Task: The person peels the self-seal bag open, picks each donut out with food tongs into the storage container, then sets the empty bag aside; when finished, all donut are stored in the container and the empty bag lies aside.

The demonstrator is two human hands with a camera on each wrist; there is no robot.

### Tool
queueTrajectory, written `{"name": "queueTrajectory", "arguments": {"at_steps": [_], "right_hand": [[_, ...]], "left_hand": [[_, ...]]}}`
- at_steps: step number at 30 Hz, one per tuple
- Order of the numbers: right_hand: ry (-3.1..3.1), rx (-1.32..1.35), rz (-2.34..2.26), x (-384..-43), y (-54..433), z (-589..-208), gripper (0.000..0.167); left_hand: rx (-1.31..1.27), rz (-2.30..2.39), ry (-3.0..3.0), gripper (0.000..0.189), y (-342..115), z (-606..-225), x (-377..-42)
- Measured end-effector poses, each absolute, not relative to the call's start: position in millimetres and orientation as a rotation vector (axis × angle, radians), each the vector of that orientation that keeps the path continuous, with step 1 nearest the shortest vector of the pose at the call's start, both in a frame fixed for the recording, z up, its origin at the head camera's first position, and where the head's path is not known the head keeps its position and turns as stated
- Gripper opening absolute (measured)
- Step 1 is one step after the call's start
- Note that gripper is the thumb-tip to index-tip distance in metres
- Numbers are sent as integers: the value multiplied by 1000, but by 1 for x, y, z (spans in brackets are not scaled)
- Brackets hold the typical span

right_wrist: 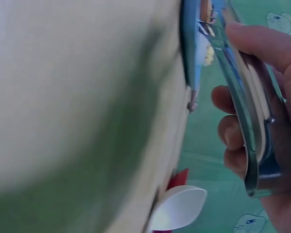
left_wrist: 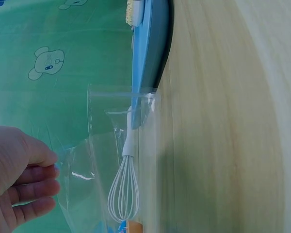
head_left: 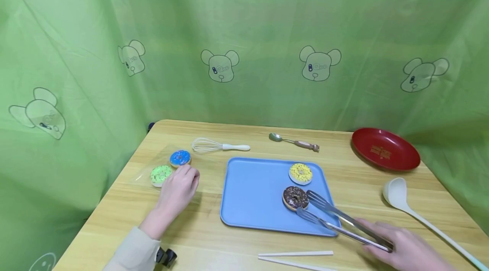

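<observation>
My left hand (head_left: 178,186) pinches the edge of a clear plastic bag (left_wrist: 121,99) between thumb and fingers. Beside that hand are a blue-iced donut (head_left: 180,158) and a green-iced donut (head_left: 160,174), the latter partly covered by the hand. Metal tongs (head_left: 353,225) are gripped in my right hand (head_left: 401,243), fingers wrapped around the arms in the right wrist view. Spread tong tips reach the right side of a chocolate donut (head_left: 295,198) lying on the blue tray (head_left: 252,194). A yellow-iced donut (head_left: 300,173) sits behind it on the same tray.
Behind the tray lie a white whisk (head_left: 221,146) and a spoon (head_left: 294,141). At the right are a red plate (head_left: 386,152) and a white ladle (head_left: 397,194). White chopsticks (head_left: 296,254) lie at the front. A green curtain (head_left: 259,105) hangs behind the table.
</observation>
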State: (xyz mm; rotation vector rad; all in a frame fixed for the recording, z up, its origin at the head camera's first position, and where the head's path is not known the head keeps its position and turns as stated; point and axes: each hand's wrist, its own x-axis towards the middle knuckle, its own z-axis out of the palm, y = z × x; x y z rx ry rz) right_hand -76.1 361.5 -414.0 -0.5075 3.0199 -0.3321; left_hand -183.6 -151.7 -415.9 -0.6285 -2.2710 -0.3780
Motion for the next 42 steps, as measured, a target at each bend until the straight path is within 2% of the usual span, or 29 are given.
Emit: {"name": "queueTrajectory", "arguments": {"at_steps": [9,16,25,42], "right_hand": [[3102,-488,-333,-71,368,-406,58],[3322,-640,-426,-72,357,-402,58],[3339,-1035,-584,-102,309,-403,61],[3205,-1177,-510,-140,230,-402,53]], "left_hand": [[-626,-387,-2275,10,-151,-417,-184],[-634,-399,-2266,10,-151,-416,-183],[-636,-403,-2280,10,-149,-415,-183],[-632,-410,-2262,9,-151,-417,-184]]}}
